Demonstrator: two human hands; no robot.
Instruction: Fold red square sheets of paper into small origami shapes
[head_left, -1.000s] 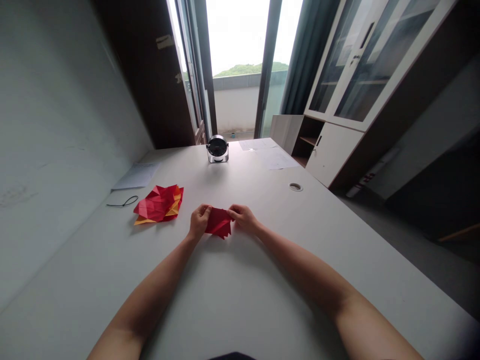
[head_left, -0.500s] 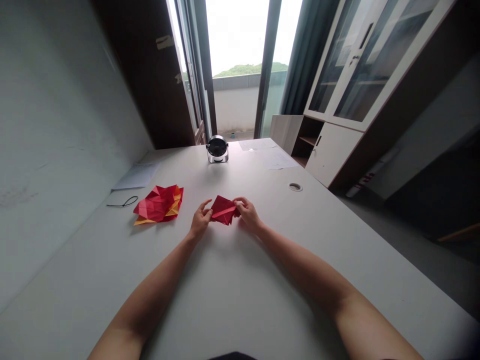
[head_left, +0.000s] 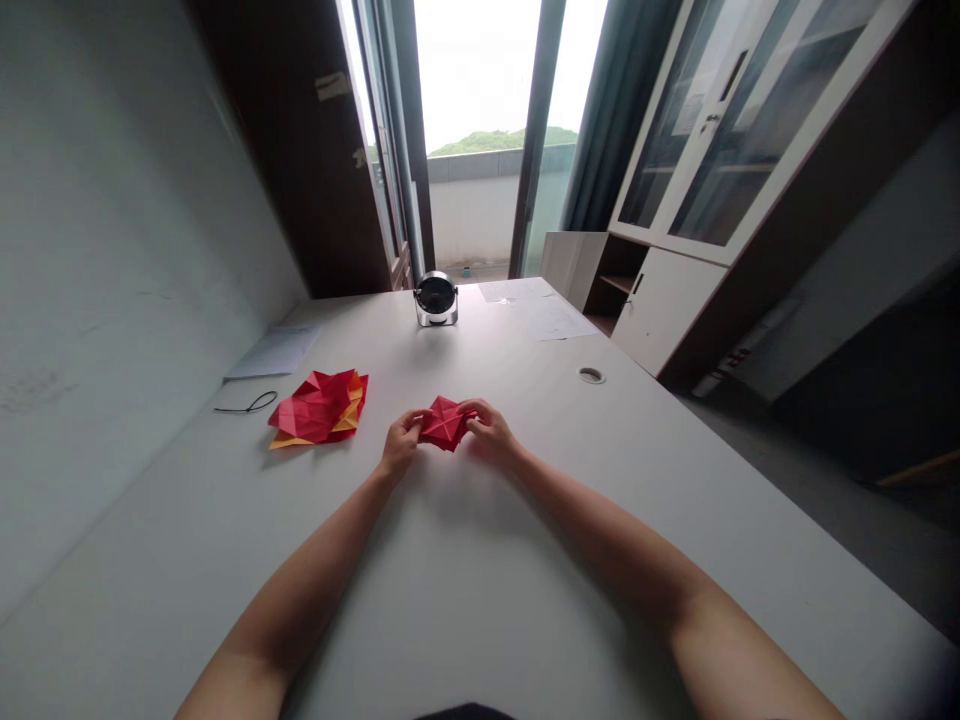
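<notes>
Between my hands, a little above the white table (head_left: 450,560), is a small piece of folded red paper (head_left: 445,422) with crossing creases on its face. My left hand (head_left: 403,437) pinches its left corner between thumb and fingers. On the opposite side my right hand (head_left: 491,432) grips the right corner, its index finger bent over the edge. The underside of the paper and some fingertips are hidden. To the left lies a loose stack of creased red and orange paper sheets (head_left: 319,408), apart from both hands.
A round black device on a metal stand (head_left: 436,298) stands toward the far edge. White papers lie at the back left (head_left: 274,352) and back right (head_left: 559,318). A black cable tie (head_left: 247,404) is near the wall, and a cable hole (head_left: 591,375) opens at the right.
The red paper has turned between my hands, and its face with crossing creases now shows. My fingers have shifted slightly on its corners; the paper stack has not moved.
</notes>
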